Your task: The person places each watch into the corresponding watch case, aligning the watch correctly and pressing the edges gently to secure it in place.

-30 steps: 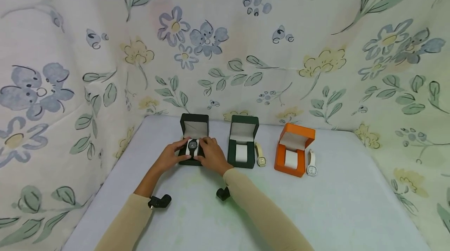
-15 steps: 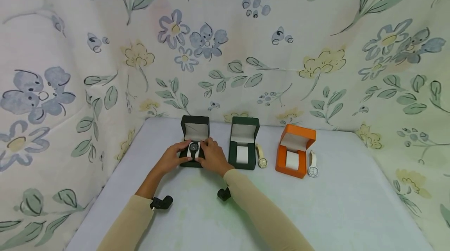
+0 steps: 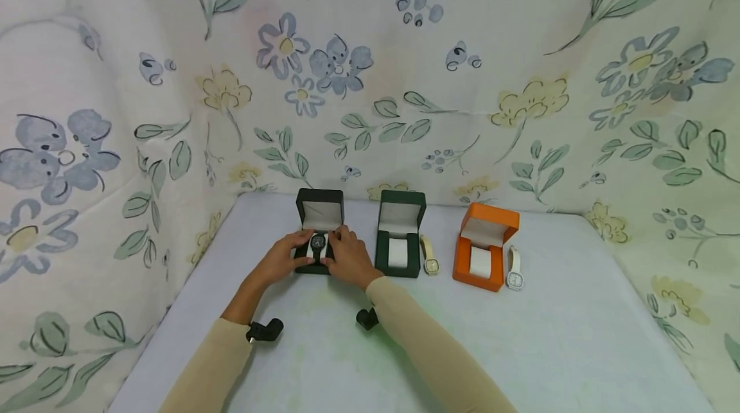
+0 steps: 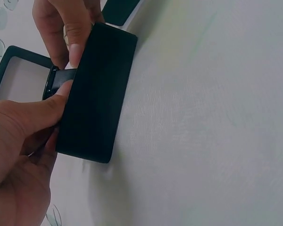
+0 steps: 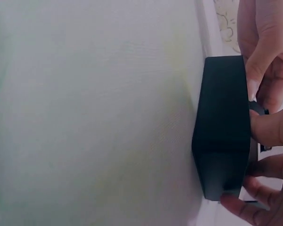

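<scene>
both hands (image 3: 315, 259) pinch the black watch (image 3: 317, 243) in the unlabelled black box (image 3: 320, 212).

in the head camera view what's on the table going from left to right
Black watch box holding a black watch, between the left hand and right hand → dark green box → cream watch → orange box → white watch.

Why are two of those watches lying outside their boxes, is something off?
Slightly odd: the gold watch lies on the table beside the green box, and the white watch beside the orange box; both cushions sit bare. Nothing looks damaged or spilled.
</scene>
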`<state>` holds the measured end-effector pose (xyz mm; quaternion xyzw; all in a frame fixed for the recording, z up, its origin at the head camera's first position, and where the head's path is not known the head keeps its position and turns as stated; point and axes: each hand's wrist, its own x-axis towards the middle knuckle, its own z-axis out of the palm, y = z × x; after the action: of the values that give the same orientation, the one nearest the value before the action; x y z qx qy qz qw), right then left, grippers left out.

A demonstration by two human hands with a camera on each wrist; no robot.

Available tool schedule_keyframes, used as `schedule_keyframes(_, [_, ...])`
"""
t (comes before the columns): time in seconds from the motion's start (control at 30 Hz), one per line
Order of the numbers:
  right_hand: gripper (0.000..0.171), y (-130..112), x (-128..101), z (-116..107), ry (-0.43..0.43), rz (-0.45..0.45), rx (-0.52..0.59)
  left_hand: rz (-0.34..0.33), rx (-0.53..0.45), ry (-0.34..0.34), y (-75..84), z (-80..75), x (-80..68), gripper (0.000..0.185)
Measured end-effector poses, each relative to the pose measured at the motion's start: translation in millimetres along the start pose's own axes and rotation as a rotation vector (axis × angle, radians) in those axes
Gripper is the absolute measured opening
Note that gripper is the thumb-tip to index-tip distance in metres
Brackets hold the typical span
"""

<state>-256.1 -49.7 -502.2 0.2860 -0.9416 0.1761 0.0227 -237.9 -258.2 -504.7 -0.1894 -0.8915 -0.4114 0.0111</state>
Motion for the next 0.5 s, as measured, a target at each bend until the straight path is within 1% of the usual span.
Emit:
schedule_keyframes(0.1, [0.068,-2,-1,1,0.006,0.011,0.011,0.009,0.039,-0.019,0.8,-0.8,0.1,0.07])
schedule_keyframes(0.23, [0.067,-3,-2,1,0.006,0.017,0.02,0.01,0.045,-0.023,1.0,-1.3,0.5,0.069])
schedule_keyframes(0.37, [0.067,-2,-3,-2,-0.021,0.004,0.017,-0.002,0.04,0.007,0.7,0.1,-0.7,0.069])
schedule_keyframes(0.47, [0.068,0,-3,-10,-0.042,-0.008,0.046,-0.014,0.01,0.053,2.6,2.6,-3.0,0.073])
schedule_keyframes(0.5, [0.068,1,-3,-13,-0.033,-0.012,0.068,-0.017,0.005,0.075,3.5,3.6,-3.8,0.074])
